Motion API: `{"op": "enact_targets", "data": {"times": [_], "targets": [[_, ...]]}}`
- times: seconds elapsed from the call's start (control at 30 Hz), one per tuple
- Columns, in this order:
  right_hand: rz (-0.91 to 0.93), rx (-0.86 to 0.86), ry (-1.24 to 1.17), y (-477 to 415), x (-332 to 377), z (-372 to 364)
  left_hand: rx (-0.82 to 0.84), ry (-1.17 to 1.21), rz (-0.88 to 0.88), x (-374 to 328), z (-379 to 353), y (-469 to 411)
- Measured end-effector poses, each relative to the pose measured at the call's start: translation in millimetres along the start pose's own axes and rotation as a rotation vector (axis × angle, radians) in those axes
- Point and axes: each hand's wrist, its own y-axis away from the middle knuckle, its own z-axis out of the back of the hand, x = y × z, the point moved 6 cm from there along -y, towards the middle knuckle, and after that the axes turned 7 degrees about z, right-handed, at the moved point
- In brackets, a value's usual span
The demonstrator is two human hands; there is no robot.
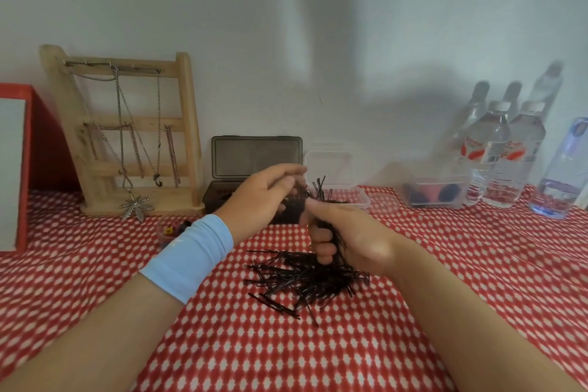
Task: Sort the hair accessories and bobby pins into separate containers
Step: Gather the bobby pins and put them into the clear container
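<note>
The right hand (346, 239) has its fingers curled tight round a bundle of bobby pins (322, 189), held roughly upright just above the middle of the red-and-white tablecloth (445, 264). The pin ends fan out upward past the thumb and downward below the fist. Under it a loose pile of bobby pins (299, 283) lies flat on the cloth, the pins crossing in many directions, most with their long axis running left to right or on a slight diagonal. The left hand (261, 197), with a light blue wristband (191, 258) on the wrist, reaches to the bundle's top with bent fingers. Blur there hides whether they pinch any pins. Far behind the hands a dark box (256, 156) stands with its lid raised against the wall. The left hand covers most of its tray, so its contents cannot be made out. Just right of it is a clear container (337, 169), also lid up, its inside blocked by the bundle. Farther right, a clear tub (436, 194) holds dark and red rounded items too blurred to name. At near left, partly behind the wristband, a small cup (168, 231) holds little coloured pieces.
</note>
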Motion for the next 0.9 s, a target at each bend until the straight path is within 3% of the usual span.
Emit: {"op": "enact_targets", "data": {"times": [0.17,0.3,0.47,0.73,0.9], "targets": [[0.035,0.032,0.230,3.6,3.3,-4.1,0.143,0.130,-0.032,-8.7,-6.5,6.1],[0.038,0.081,0.213,4.0,5.0,-8.5,0.029,0.121,-0.099,-14.6,-1.0,8.9],[0.092,0.058,0.120,1.7,7.8,-8.6,-0.084,0.131,-0.047,-5.5,8.4,3.4],[0.089,-0.029,0.150,1.3,7.1,-2.8,-0.025,-0.004,-0.091,-6.9,-1.3,5.2],[0.111,0.002,0.182,1.6,7.9,-2.9,0.013,-0.012,-0.094,-4.3,-2.0,5.5]]}}
